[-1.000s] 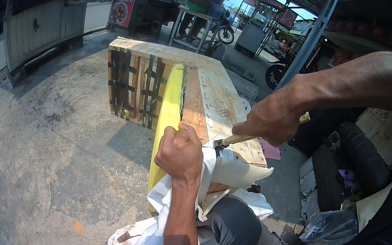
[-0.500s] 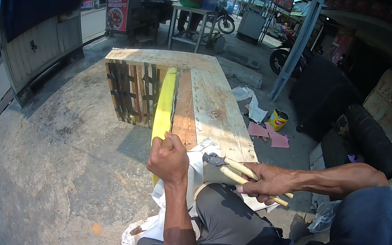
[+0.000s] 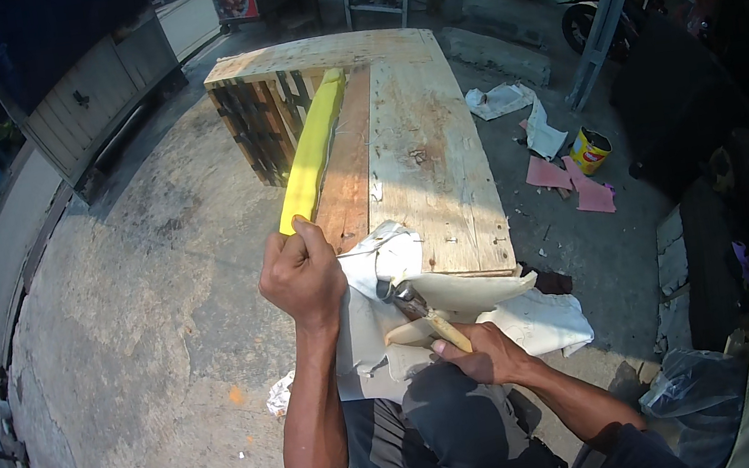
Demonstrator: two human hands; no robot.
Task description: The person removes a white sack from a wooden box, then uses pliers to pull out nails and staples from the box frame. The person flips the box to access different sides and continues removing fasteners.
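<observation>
A: What's nearest, and what has the right hand got?

B: Just beyond the dark-trousered knee [image 3: 455, 400], the right hand [image 3: 485, 352] is wrapped round the handles of the pliers [image 3: 429, 318]. Their metal head sits by the near end of the wooden frame [image 3: 428, 169]. Whether it bites on anything, I can't tell.

A: How would you work them there?

B: I'd seat the head squarely, squeeze firmly, then roll the wrist rather than yank. The knee is close on the near side, so a slip could land there.

A: And the loose material?

B: A cream sheet [image 3: 483, 288] bends out to the right along the frame's near end. The white cloth [image 3: 396, 248] bunches just beyond the pliers. I'd fold slack cloth aside so it isn't nipped.

A: The left hand?

B: A little farther and to the left, the left hand [image 3: 301, 268] is a tight fist at the near end of the yellow strip [image 3: 314, 161]. Its underside is hidden, so I can't tell whether it pinches strip, cloth or both. An even pull, well clear of the pliers, would probably serve best.

A: Beyond that?

B: The strip runs away to the far end, left of the reddish plank [image 3: 352, 175]. Pulling too hard might stretch it out of line, so I'd watch that edge.
</observation>
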